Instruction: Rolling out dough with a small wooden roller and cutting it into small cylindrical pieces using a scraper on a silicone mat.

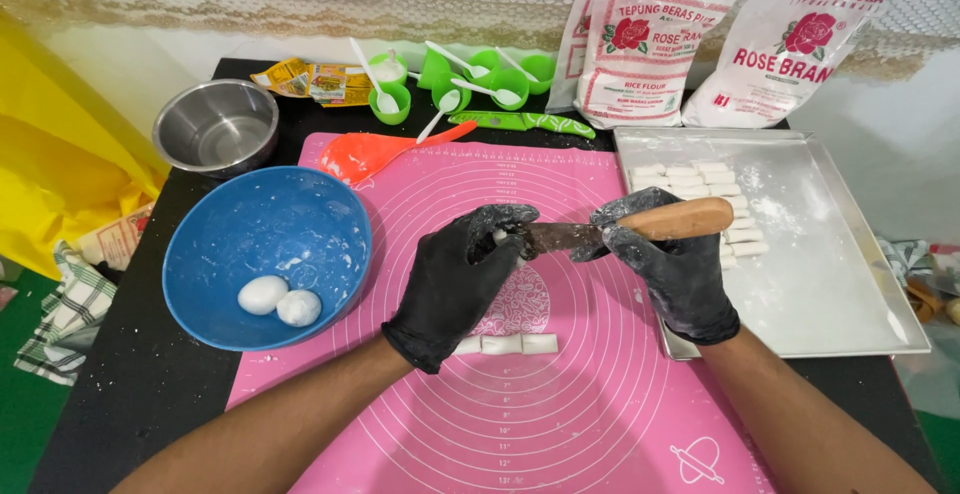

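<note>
Both my hands wear black gloves above a pink silicone mat [560, 404]. My right hand [665, 264] grips the wooden handle of a knife [680, 220], held level with its blade pointing left. My left hand [455, 279] pinches the blade near its tip; whether a bit of dough sits under the fingers I cannot tell. A short row of cut white dough pieces [505, 344] lies on the mat below my left wrist. Several more cut pieces [700, 176] sit in rows on the floured metal tray [830, 264] at the right.
A blue bowl [250, 224] with two white dough balls [280, 300] stands at the left, a steel bowl [215, 126] behind it. Green cups with white spoons [450, 79], an orange spatula [375, 152], a green knife [520, 121] and two flour bags [650, 44] line the back.
</note>
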